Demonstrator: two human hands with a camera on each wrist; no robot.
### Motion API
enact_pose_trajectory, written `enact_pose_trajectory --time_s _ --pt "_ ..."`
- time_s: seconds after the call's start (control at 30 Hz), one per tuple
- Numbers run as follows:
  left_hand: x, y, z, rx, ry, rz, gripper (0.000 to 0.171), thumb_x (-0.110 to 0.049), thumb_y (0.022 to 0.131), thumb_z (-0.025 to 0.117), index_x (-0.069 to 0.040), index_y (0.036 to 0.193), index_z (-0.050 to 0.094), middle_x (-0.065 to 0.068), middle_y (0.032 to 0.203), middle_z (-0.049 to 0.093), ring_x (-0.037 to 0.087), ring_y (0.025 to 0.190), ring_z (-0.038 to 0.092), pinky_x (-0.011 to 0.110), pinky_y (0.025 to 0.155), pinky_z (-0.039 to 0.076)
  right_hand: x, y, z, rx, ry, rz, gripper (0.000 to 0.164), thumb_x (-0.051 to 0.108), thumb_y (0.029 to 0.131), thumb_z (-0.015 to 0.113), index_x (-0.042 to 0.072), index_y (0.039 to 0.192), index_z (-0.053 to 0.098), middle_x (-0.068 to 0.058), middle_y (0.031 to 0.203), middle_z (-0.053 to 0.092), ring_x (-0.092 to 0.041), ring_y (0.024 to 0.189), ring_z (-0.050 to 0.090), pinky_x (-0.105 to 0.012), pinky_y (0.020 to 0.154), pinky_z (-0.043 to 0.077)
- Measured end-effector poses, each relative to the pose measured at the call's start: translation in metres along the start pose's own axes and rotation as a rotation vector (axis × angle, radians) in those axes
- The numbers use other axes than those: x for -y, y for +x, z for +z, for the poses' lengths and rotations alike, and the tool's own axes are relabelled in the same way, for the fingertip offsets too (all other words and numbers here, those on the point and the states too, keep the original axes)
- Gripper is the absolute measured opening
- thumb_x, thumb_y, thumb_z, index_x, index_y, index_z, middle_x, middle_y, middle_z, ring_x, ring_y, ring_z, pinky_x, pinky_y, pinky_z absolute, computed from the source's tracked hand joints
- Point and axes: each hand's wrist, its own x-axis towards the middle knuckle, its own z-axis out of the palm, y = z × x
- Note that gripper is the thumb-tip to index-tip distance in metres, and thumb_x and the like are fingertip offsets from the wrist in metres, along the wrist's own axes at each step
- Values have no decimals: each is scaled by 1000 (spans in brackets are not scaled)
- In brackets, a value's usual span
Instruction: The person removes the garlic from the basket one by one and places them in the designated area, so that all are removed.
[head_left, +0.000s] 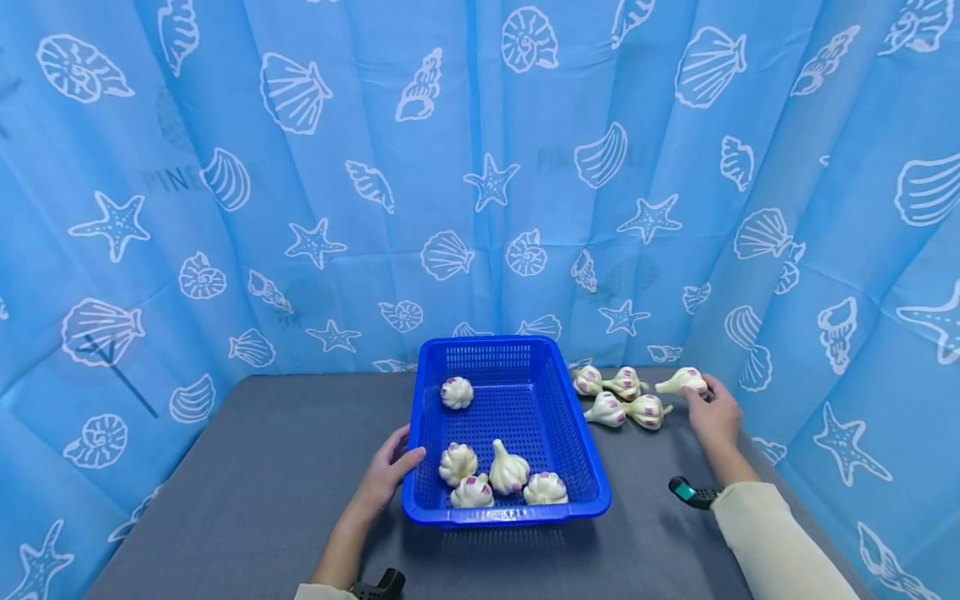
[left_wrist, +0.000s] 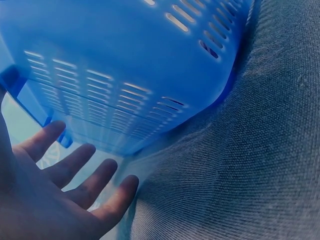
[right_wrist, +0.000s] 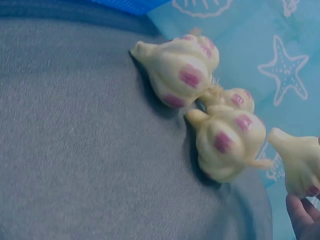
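Observation:
My right hand [head_left: 716, 414] pinches a garlic bulb [head_left: 683, 381] at the right, its stem pointing left; fingertips on the bulb's lower end also show in the right wrist view. Beside it, several white garlic bulbs with purple patches [right_wrist: 227, 142] lie grouped on the grey cloth. My left hand [head_left: 387, 472] is at the left side of a blue plastic basket [head_left: 592, 467], thumb at the rim. In the left wrist view its fingers [left_wrist: 102, 180] are spread and loosely extended beside the slotted wall. Inside the basket, several garlic bulbs [head_left: 510, 468] gather near the front, and one [head_left: 457, 392] sits farther back.
A grey cloth [head_left: 285, 467] covers the table under the basket. Blue curtains with white shell and starfish prints [head_left: 487, 183] hang behind the table and along both sides. Black bands with dark devices [head_left: 693, 493] are on both wrists.

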Motion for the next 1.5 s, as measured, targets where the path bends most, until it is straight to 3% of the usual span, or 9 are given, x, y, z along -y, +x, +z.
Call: enact_pose_trajectory --time_s 0.47,0.73,1.1,1.33,1.5 --pt "2 0 0 4 -5 -2 57 -30 96 58 -4 145 40 26 140 46 43 126 46 57 96 43 -21 -1 -6 131 -63 121 64 34 100 47 -5 148 31 -31 146 34 -48 132 32 -57 105 28" --pt "0 0 -1 0 -21 -6 56 -29 96 58 -5 144 41 25 140 46 42 126 46 57 97 43 -26 0 -2 177 -118 126 61 34 99 48 -5 143 34 -35 143 34 -51 129 33 -59 103 29" --pt "-3 -1 -1 -12 12 -28 59 -34 95 58 -8 145 41 23 142 45 43 129 43 60 99 39 -19 7 1 313 -112 151 81 40 99 44 -8 151 6 -34 153 11 -50 140 12 -58 111 17" --pt "-3 -1 -1 -8 12 -26 60 -34 95 59 -8 145 40 23 142 45 43 128 44 60 97 41 -17 13 5 362 -118 136 81 39 99 44 -6 151 3 -32 155 3 -50 141 6 -58 112 13" --pt "-2 -1 -1 -14 19 -36 61 -36 95 59 -8 146 40 23 143 44 43 130 42 60 99 39 -15 13 9 380 -103 123 79 37 99 46 -7 151 6 -34 154 8 -50 140 10 -59 111 17"
